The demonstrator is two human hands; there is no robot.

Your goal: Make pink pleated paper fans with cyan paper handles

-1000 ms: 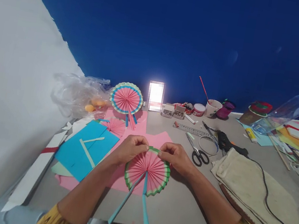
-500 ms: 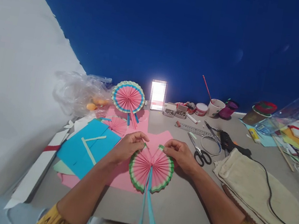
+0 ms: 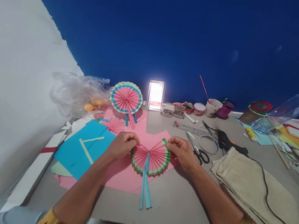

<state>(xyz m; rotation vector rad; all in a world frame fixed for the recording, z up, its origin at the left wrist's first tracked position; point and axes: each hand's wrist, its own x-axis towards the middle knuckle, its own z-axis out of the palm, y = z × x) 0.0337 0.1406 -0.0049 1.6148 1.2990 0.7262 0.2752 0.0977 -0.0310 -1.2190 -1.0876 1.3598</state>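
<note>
Both hands (image 3: 123, 146) in pinch grips, apart, forearms (image 3: 211, 197) angled inward.

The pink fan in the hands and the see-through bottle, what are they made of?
Pink fan: looks like matte paper, from its crisp pleats.
Bottle: probably clear, shiny plastic, since it shows highlights and things behind it; glass isn't ruled out.

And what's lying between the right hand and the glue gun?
Scissors and a round coil lie between the right hand and the glue gun, seen in the head view.
</note>
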